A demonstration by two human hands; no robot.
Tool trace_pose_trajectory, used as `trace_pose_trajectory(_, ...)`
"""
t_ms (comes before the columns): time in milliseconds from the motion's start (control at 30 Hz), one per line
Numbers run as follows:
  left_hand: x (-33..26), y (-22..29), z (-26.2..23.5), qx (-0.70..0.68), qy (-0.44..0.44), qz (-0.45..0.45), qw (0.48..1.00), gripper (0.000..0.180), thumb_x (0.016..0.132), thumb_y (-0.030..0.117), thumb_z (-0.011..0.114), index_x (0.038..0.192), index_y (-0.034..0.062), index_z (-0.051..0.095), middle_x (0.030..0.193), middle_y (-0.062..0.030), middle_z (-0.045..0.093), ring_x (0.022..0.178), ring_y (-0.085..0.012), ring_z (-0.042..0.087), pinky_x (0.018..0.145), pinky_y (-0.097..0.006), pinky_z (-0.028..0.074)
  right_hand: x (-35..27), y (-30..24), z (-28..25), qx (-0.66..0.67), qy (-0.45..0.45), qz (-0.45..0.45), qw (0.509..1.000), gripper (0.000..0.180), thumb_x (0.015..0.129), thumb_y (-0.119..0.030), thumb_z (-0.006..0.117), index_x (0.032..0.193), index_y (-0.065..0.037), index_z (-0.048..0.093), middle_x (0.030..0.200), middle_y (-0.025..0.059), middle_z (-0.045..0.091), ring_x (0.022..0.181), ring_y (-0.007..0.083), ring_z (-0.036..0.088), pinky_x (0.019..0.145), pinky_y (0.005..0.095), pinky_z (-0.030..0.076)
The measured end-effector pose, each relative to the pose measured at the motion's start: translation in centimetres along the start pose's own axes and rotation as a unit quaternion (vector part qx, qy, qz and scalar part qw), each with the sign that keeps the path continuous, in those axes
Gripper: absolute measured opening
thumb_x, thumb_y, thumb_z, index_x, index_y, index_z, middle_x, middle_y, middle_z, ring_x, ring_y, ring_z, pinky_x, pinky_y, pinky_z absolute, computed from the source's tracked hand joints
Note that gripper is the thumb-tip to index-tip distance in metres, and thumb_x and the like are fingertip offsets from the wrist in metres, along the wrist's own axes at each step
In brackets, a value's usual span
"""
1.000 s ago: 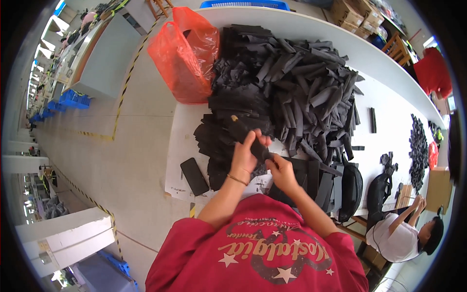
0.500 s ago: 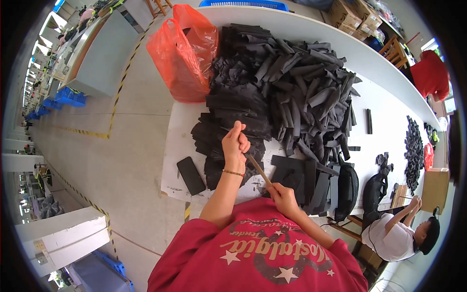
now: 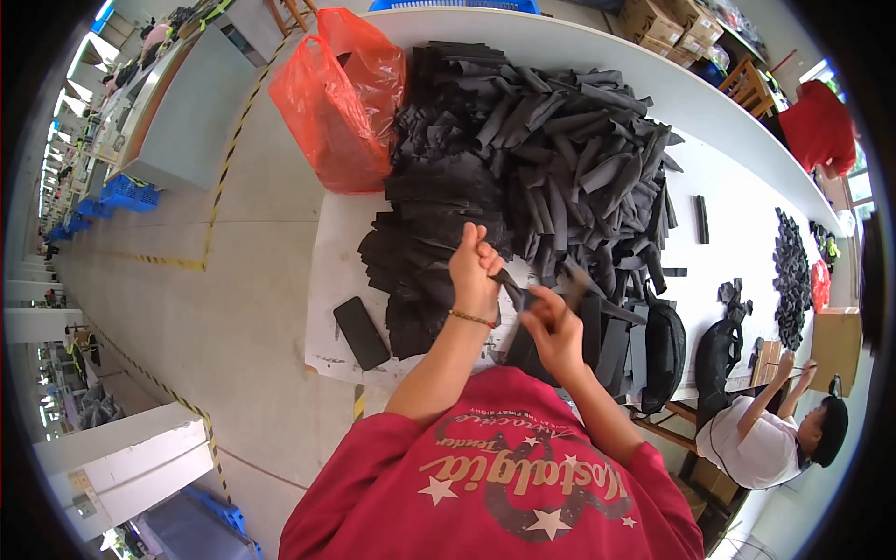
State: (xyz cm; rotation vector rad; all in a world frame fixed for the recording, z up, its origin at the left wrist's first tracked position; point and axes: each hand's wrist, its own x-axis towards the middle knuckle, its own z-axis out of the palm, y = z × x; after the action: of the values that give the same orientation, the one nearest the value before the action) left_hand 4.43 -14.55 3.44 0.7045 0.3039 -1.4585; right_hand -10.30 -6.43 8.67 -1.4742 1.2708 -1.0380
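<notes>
My left hand point(image 3: 474, 268) is closed round one end of a black fabric strip point(image 3: 509, 287), over the neat stacks of black strips point(image 3: 434, 210). The strip's other end reaches toward my right hand point(image 3: 554, 331), which is bent just to the right and nearer me. A thin tan stick point(image 3: 581, 278), smeared by motion, sticks out beyond my right hand's fingers and appears to be held in them. Whether those fingers also touch the strip is not clear. Beyond both hands lies a big loose heap of black folded strips point(image 3: 588, 168).
A black phone point(image 3: 361, 333) lies left of my left forearm. An orange-red plastic bag point(image 3: 341, 112) stands at the table's far left. Flat black pieces point(image 3: 611, 345) and a black pouch point(image 3: 664, 355) lie to my right. Farther right, a person in white point(image 3: 761, 434) works at the table.
The tan stick, earlier stretched between my hands, has swung away to the far side of my right hand. My right hand has moved up and away from me, and a black strip now shows at my left hand.
</notes>
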Motion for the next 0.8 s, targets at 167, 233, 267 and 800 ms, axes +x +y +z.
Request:
trace_pose_trajectory(167,-2.3,0.9,2.4,0.144,-0.017,0.006,0.989,0.030,0.096,0.034,0.057,0.102,0.0043,0.060,0.065,0.0005,0.056,0.052,-0.0079,0.051,0.050,-0.021,0.040,3.9,0.8,0.2,0.045,0.032,0.018,0.998,0.009,0.085,-0.001,0.066,0.088,0.004,0.060,0.075,0.0033,0.051,0.066,0.0111,0.045,0.059,0.0248,0.038)
trace_pose_trajectory(233,-2.4,1.0,1.7,0.393,-0.080,0.130,0.907,0.040,0.099,0.036,0.049,0.114,0.0008,0.060,0.075,-0.0041,0.063,0.066,-0.0129,0.061,0.064,-0.024,0.048,4.4,0.9,0.2,0.087,0.023,0.079,0.993,0.009,0.083,-0.001,0.068,0.087,0.004,0.062,0.074,0.0050,0.052,0.063,0.0122,0.046,0.058,0.0245,0.038)
trace_pose_trajectory(267,-3.0,1.1,1.2,0.394,-0.077,0.131,0.907,0.040,0.099,0.036,0.049,0.114,0.0008,0.060,0.075,-0.0041,0.063,0.066,-0.0129,0.061,0.064,-0.024,0.048,4.6,0.3,0.1,0.007,0.026,-0.005,1.000,0.008,0.084,-0.002,0.068,0.086,0.004,0.062,0.074,0.0057,0.053,0.063,0.0128,0.046,0.058,0.0246,0.038)
trace_pose_trajectory(800,-8.1,-1.5,-3.7,0.594,-0.261,0.137,0.748,0.033,0.101,0.021,0.041,0.075,0.0034,0.053,0.064,-0.0042,0.053,0.064,-0.0103,0.054,0.061,-0.025,0.044,13.4,-3.4,-6.0,0.115,0.220,0.028,0.968,0.018,0.094,-0.021,0.063,0.091,-0.004,0.067,0.059,-0.0064,0.046,0.049,0.0015,0.037,0.044,0.0181,0.025)
